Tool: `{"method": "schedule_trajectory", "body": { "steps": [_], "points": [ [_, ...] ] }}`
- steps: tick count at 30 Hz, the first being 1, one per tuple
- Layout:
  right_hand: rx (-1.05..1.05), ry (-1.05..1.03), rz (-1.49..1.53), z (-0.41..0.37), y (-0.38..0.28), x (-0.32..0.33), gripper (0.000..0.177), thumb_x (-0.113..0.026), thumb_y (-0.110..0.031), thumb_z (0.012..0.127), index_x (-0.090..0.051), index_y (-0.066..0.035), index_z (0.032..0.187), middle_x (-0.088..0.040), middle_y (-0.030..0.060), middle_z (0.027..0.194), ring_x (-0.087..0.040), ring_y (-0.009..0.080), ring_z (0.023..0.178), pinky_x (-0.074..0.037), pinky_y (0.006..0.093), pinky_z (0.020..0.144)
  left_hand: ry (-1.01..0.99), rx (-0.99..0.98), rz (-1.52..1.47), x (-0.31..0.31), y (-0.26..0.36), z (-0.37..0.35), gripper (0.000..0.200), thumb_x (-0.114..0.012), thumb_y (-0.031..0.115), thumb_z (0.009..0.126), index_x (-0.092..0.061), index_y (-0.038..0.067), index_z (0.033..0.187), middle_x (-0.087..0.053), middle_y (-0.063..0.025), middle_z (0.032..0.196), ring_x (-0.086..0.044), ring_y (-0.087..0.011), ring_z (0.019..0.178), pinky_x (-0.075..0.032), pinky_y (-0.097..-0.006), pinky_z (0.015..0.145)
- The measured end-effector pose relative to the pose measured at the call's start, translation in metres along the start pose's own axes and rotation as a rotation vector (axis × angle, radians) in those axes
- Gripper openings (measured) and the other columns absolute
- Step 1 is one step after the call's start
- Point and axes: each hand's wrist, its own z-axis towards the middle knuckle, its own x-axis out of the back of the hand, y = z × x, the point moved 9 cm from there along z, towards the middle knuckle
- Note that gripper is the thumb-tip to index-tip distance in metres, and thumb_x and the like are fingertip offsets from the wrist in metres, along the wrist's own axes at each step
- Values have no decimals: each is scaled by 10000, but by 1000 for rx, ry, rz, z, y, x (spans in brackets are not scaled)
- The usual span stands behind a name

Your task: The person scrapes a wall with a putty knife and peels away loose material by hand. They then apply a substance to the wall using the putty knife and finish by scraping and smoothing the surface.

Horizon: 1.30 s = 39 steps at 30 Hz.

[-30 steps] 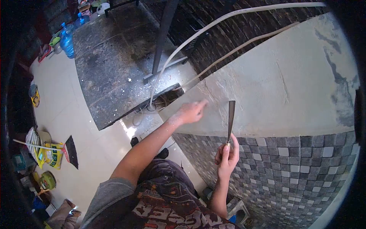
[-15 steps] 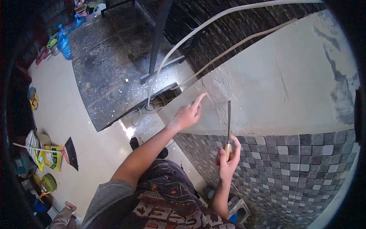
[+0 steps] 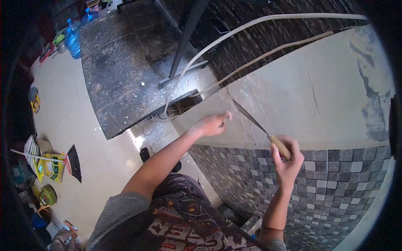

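Observation:
My right hand (image 3: 287, 161) is wrapped round the wooden handle of a narrow-bladed metal tool (image 3: 254, 121). The blade slants up and left, its tip at the cracked upper part of the plastered wall (image 3: 289, 100); whether it touches cannot be made out. To the left, my left hand (image 3: 211, 124) is closed in front of the plaster with its index finger bent outward. Nothing shows in its fingers, and whitish dust covers the hand and wrist. Raised cracks and rough ridges run down the plaster between the blade and my left hand.
Below the plaster is grey mosaic tile (image 3: 318, 180). A pale cable (image 3: 234, 35) loops above, past a dark metal leg (image 3: 184, 46) on a dusty black slab (image 3: 121, 75). Blue water bottles (image 3: 73, 42) and a broom (image 3: 73, 163) are left; another person's hand (image 3: 70, 226) is lower left.
My right hand has moved right, and the tool has swung from upright to slanting up-left, its tip nearer the cracks. My left index finger has bent from its stretched pose. The view has shifted slightly.

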Motion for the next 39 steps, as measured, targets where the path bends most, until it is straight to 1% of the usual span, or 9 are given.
{"method": "schedule_trajectory", "body": {
  "steps": [7,11,17,19,22,26,33,34,39],
  "points": [
    [233,146,308,40,-21,-16,124,-714,-29,906,-624,6,984,-649,64,930,-615,116,801,-499,254,731,211,109,-181,25,15,-31,305,-606,144,905,-548,147,1205,-664,-102,1096,-672,-363,974,-526,-460,819],
    [162,-34,655,72,-26,-61,109,-587,-50,996,-543,-14,1089,-578,52,920,-579,123,779,-483,266,705,360,140,-138,38,18,-44,374,-607,137,885,-560,153,1256,-619,-98,1222,-651,-348,1057,-532,-460,858],
    [385,-78,394,121,-61,-110,170,-560,-43,983,-538,-29,1151,-622,94,895,-602,148,720,-495,298,655,472,119,-132,52,17,-46,425,-602,116,865,-560,161,1285,-580,-90,1274,-623,-328,1117,-543,-439,872],
    [486,-73,199,126,-78,-129,228,-601,-63,975,-523,-21,1186,-647,175,908,-664,299,755,-516,340,699,501,113,-144,56,16,-50,420,-599,114,867,-560,162,1283,-583,-84,1259,-631,-322,1088,-546,-431,857],
    [524,-176,138,129,-76,-168,256,-606,-70,977,-505,-27,1208,-650,223,905,-668,408,798,-513,382,687,514,128,-159,62,12,-61,406,-595,117,875,-556,161,1276,-587,-79,1230,-652,-311,1000,-547,-428,819],
    [451,-302,99,133,-93,-173,241,-594,-73,982,-500,-33,1200,-657,218,894,-662,441,799,-513,418,679,504,219,-168,65,-1,-80,387,-595,117,885,-550,156,1267,-590,-81,1187,-659,-302,875,-537,-434,771],
    [636,-366,58,128,-110,-185,214,-579,-76,992,-499,-37,1187,-665,221,904,-676,449,846,-522,409,693,594,170,-150,61,-10,-94,365,-594,112,890,-550,150,1250,-592,-82,1128,-649,-282,816,-526,-428,738],
    [427,-397,26,136,-103,-184,214,-579,-75,993,-494,-34,1186,-671,227,916,-679,453,858,-528,412,702,575,188,-165,62,-11,-95,360,-594,109,889,-549,146,1244,-592,-80,1127,-650,-280,814,-527,-426,743],
    [462,-481,21,120,-56,-216,235,-583,-62,984,-483,-40,1195,-663,251,995,-638,498,932,-514,455,741,492,232,-257,63,-5,-96,334,-593,92,887,-547,129,1216,-592,-75,1120,-647,-267,790,-528,-416,761]
  ]
}}
